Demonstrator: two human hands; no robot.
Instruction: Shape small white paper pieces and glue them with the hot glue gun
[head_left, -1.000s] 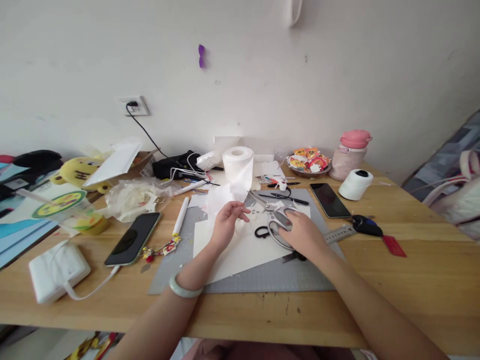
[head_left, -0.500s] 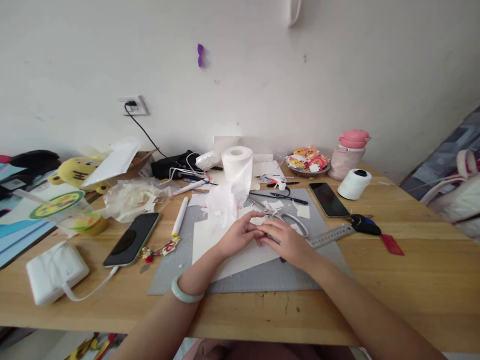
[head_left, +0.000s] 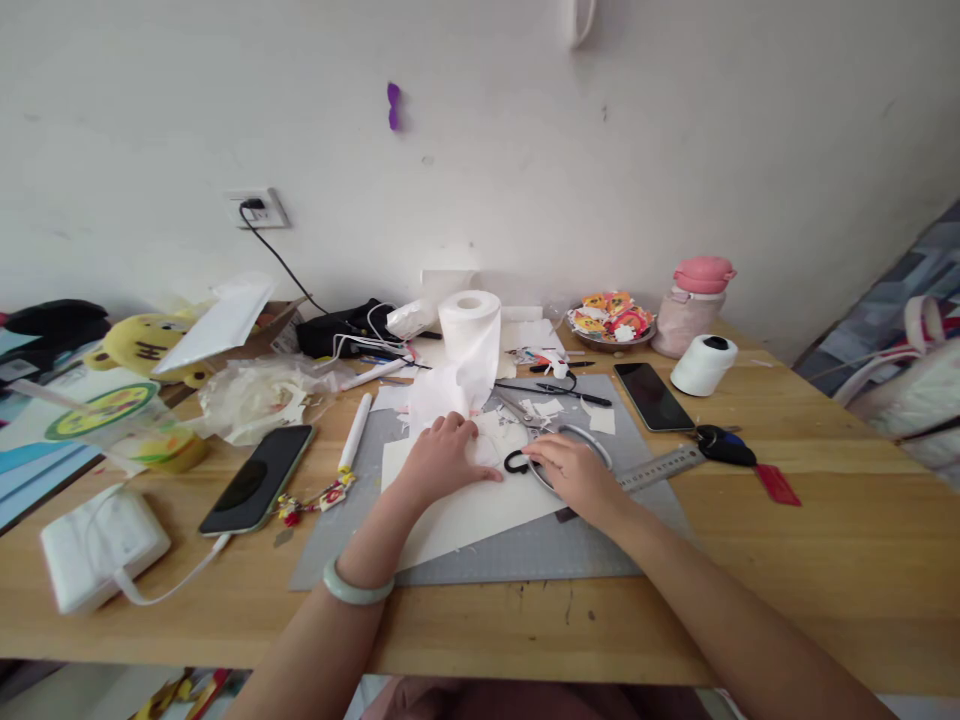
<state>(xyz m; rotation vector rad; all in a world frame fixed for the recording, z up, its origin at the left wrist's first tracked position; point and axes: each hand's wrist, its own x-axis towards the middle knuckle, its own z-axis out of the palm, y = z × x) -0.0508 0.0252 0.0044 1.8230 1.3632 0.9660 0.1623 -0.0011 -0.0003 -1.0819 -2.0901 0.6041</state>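
My left hand (head_left: 444, 462) lies on the white paper (head_left: 457, 525), beside the loose end of the paper roll (head_left: 469, 335), with its thumb spread from the fingers. In my right hand (head_left: 576, 478), thumb and fingertips pinch a small black curved piece (head_left: 514, 463) just above the paper. Scissors (head_left: 604, 450) with grey handles lie partly under and behind my right hand. A steel ruler (head_left: 660, 468) sticks out to the right of that hand. Beneath all this is a grey cutting mat (head_left: 517, 555), scattered with white paper scraps (head_left: 546, 408).
Two phones (head_left: 259, 480) (head_left: 652, 395), a power bank (head_left: 105, 550), a drink cup (head_left: 161, 440) and a white marker (head_left: 356, 430) lie about. Keys (head_left: 724, 447), a thread spool (head_left: 703, 366), a pink-lidded bottle (head_left: 691, 310) and a bowl of cutouts (head_left: 611, 320) stand right.
My hands have come apart. The left moved left onto the paper with its thumb spread; the black curved piece now shows in my right fingertips. The view shifted slightly.
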